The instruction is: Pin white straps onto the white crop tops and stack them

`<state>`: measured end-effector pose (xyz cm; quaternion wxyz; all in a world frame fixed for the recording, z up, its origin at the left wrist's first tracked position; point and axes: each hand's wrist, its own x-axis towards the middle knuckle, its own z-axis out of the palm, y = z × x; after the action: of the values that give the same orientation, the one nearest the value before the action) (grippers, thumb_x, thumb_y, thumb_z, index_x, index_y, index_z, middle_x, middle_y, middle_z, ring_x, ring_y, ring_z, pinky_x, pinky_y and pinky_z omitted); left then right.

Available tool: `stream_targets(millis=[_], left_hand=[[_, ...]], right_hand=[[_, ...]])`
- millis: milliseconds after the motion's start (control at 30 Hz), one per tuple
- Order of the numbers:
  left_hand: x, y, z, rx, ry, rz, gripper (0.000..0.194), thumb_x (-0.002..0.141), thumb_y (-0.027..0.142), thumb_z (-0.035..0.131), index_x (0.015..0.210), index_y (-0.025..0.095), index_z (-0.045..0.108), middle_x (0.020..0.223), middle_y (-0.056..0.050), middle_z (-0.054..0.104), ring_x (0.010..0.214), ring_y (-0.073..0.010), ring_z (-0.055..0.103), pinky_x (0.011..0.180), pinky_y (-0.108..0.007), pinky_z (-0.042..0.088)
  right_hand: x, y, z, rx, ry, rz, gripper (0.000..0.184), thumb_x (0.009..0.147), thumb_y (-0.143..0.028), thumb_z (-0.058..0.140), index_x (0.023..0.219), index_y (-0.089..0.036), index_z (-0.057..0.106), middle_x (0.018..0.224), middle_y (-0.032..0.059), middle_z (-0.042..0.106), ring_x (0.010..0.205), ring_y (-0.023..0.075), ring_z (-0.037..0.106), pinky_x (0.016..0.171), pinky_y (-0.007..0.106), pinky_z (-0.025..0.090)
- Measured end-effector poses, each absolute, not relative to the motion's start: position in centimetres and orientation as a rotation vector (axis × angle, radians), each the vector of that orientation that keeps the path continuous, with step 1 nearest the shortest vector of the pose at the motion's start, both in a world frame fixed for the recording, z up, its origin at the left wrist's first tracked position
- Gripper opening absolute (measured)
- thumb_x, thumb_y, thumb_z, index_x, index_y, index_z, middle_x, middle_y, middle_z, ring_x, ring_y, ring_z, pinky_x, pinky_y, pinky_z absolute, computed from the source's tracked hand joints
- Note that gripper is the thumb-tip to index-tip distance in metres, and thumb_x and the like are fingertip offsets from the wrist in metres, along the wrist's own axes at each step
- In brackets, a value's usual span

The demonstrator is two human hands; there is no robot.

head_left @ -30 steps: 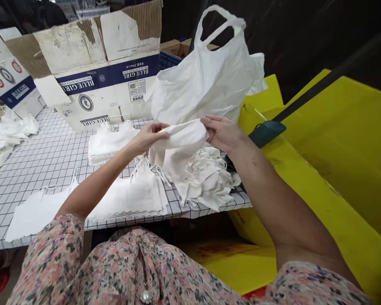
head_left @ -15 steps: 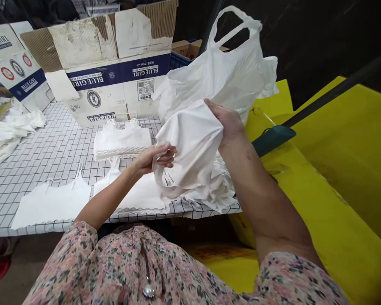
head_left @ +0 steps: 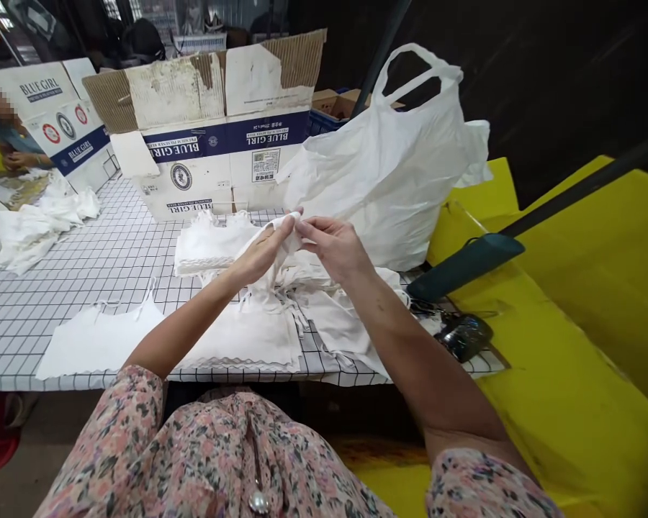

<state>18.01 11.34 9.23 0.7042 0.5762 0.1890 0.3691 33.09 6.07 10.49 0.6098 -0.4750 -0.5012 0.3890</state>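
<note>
My left hand [head_left: 260, 257] is closed on a white camisole [head_left: 273, 279], which hangs bunched below the fingers. The fingertips of my right hand [head_left: 335, 248] pinch its upper edge right beside the left. Beneath them lies a flat stack of white camisoles [head_left: 253, 334] with wavy hems. Behind the left wrist sits another neat stack of white tops [head_left: 213, 243]. A flat camisole [head_left: 100, 337] with thin straps lies further left. Under my right forearm is a loose heap of white garments [head_left: 340, 316].
Upright beer cartons [head_left: 194, 158] stand along the back of the checked tabletop [head_left: 129, 252]. A large white plastic bag [head_left: 394, 180], a green tube [head_left: 469, 266] and a black object [head_left: 464, 336] are right, beside yellow panels [head_left: 583, 288]. Another person's hands [head_left: 24, 160] show far left.
The camisole was spread wide over my right hand; now it is gathered and hangs down. My right hand has come down and left to meet my left hand. The view has shifted slightly.
</note>
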Motion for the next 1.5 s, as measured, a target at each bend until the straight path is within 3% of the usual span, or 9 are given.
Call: stream_targets(millis=[67,167,267,400,567,733,900,1267,1500], left_hand=[[16.9,11.6,9.1,1.338,0.471,0.906,0.046,0.102,0.06,0.063,0.12,0.02,0.079,0.124,-0.007,0.08,0.134,-0.0251,0.068,0.117,-0.036,0.05],[14.4,12.1,10.0,1.485,0.568,0.797,0.055,0.095,0.068,0.07,0.092,0.015,0.08,0.099,-0.01,0.082,0.104,-0.0222,0.077,0.099,-0.036,0.058],[12.6,13.3,11.7,1.629,0.695,0.861,0.06,0.089,0.072,0.076,0.073,0.014,0.073,0.078,-0.008,0.076,0.076,-0.0156,0.072,0.077,-0.03,0.058],[13.4,15.0,14.4,1.667,0.461,0.967,0.048,0.092,0.064,0.079,0.086,0.016,0.075,0.09,-0.004,0.075,0.084,-0.0122,0.071,0.08,-0.026,0.056],[13.5,15.9,17.5,1.627,0.273,0.616,0.041,0.081,0.047,0.096,0.083,0.013,0.073,0.082,-0.001,0.07,0.071,-0.0095,0.068,0.065,-0.023,0.051],[10.5,16.5,19.5,1.637,0.348,0.695,0.032,0.078,0.026,0.096,0.078,0.014,0.066,0.079,0.001,0.067,0.073,-0.0116,0.071,0.069,-0.026,0.056],[8.7,16.5,19.5,1.652,0.511,0.596,0.026,0.072,0.012,0.093,0.078,0.014,0.067,0.078,-0.001,0.068,0.075,-0.0134,0.073,0.069,-0.025,0.058],[6.9,15.7,19.4,1.452,0.481,0.922,0.031,0.093,0.033,0.084,0.076,0.015,0.064,0.07,0.002,0.061,0.057,-0.0053,0.058,0.056,-0.016,0.047],[7.2,17.6,12.3,1.529,1.013,0.706,0.028,0.094,0.041,0.076,0.099,0.013,0.075,0.09,-0.01,0.077,0.079,-0.02,0.074,0.073,-0.031,0.062]], right_hand=[[33.2,7.3,10.6,-1.04,-1.066,0.93,0.07,0.051,-0.078,0.096,0.076,-0.021,0.062,0.075,-0.0017,0.06,0.072,0.0118,0.057,0.066,0.024,0.055],[33.7,8.7,11.5,-1.023,-1.091,0.885,0.065,0.065,-0.076,0.09,0.077,-0.023,0.055,0.069,-0.0035,0.052,0.063,0.0099,0.049,0.055,0.022,0.046],[33.2,9.1,13.3,-1.098,-1.269,0.889,0.054,0.077,-0.068,0.085,0.08,-0.023,0.057,0.062,-0.0046,0.047,0.053,0.0088,0.04,0.047,0.022,0.033],[31.9,8.8,16.4,-1.138,-1.511,0.897,0.049,0.076,-0.061,0.09,0.078,-0.02,0.064,0.056,-0.0049,0.049,0.047,0.0063,0.035,0.044,0.023,0.023],[34.9,7.7,19.4,-1.198,-1.59,1.023,0.059,0.061,-0.062,0.101,0.087,-0.018,0.071,0.07,0.0019,0.067,0.061,0.0118,0.054,0.052,0.024,0.038],[39.6,6.4,20.6,-1.27,-1.735,1.078,0.058,0.056,-0.06,0.104,0.066,-0.016,0.067,0.065,-0.0008,0.055,0.063,0.0072,0.045,0.055,0.025,0.03],[41.1,6.4,21.2,-1.217,-1.717,0.94,0.052,0.057,-0.064,0.101,0.079,-0.021,0.081,0.075,0.0029,0.069,0.069,0.0113,0.055,0.061,0.029,0.043],[41.0,6.4,21.4,-1.283,-1.635,0.972,0.029,0.08,-0.04,0.093,0.074,-0.017,0.078,0.07,0.0035,0.064,0.065,0.0116,0.055,0.062,0.029,0.047],[39.5,10.8,14.2,-1.533,-1.506,1.117,0.044,0.075,-0.059,0.089,0.082,-0.018,0.074,0.073,0.0078,0.071,0.058,0.0197,0.063,0.052,0.033,0.052]])
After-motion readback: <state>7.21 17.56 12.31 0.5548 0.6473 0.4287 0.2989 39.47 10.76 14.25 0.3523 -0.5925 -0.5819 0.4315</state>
